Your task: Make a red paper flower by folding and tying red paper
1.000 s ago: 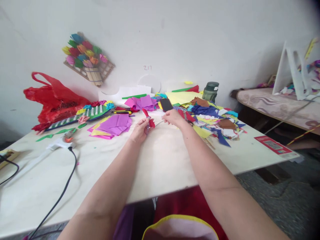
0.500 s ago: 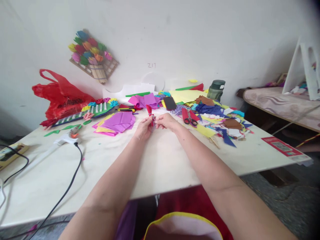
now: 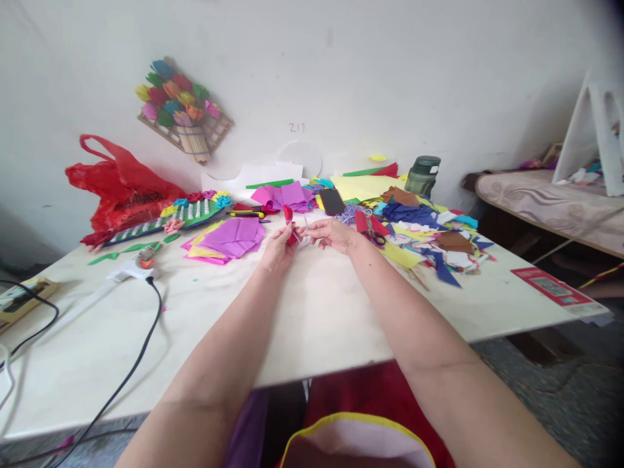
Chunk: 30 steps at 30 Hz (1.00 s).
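Note:
Over the middle of the table, my left hand (image 3: 277, 248) is closed on a small red paper piece (image 3: 288, 214) that stands up from its fingers. A thin pale purple string (image 3: 299, 238) runs from the red piece toward my right hand (image 3: 329, 234), whose thumb and fingers pinch it. Left of my left hand lies a stack of purple paper (image 3: 237, 237) with yellow sheets. Red-and-black scissors (image 3: 373, 234) rest on red paper to the right of my right hand.
A phone (image 3: 332, 201), a green bottle (image 3: 422, 175) and heaped paper scraps (image 3: 453, 242) are at the back and right. A red bag (image 3: 121, 185) stands back left. A black cable (image 3: 146, 344) crosses the left side.
My right hand has moved slightly right, away from my left hand, with string now showing between them. The red piece has tilted a little left in my left hand.

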Each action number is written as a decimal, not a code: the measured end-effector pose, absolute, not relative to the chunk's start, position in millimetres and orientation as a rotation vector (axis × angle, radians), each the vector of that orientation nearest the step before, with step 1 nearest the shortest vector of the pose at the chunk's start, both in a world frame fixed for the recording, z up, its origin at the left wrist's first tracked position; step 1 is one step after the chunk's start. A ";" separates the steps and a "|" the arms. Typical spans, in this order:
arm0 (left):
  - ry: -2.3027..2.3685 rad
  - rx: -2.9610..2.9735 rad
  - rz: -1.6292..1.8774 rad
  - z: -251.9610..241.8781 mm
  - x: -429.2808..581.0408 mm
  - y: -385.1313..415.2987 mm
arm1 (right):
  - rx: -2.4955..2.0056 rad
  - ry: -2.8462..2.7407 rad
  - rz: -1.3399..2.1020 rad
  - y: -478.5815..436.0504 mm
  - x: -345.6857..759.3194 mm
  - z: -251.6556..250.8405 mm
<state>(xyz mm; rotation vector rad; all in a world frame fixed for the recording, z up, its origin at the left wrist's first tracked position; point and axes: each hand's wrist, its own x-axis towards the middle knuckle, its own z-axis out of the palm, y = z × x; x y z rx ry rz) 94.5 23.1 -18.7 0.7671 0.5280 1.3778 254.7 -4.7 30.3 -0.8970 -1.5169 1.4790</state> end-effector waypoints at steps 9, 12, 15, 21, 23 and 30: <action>0.506 0.831 1.388 -14.7 93.5 22.0 | -0.992 -1.606 1.381 -6.1 242.4 25.9; 0.497 0.864 1.382 -14.7 96.1 21.5 | -1.051 -1.632 1.152 -6.8 232.6 24.3; 0.495 0.876 1.385 -14.5 98.1 19.9 | -1.029 -1.633 1.019 -8.0 224.7 23.4; 0.455 0.974 1.303 -11.2 99.9 14.0 | -1.013 -1.529 1.136 -8.0 217.9 18.4; 0.478 0.974 1.293 -9.0 100.6 11.8 | -1.025 -1.502 1.176 -8.2 217.5 17.9; 0.528 0.884 1.290 -2.7 102.6 6.9 | -1.073 -1.419 1.134 -2.9 222.8 16.4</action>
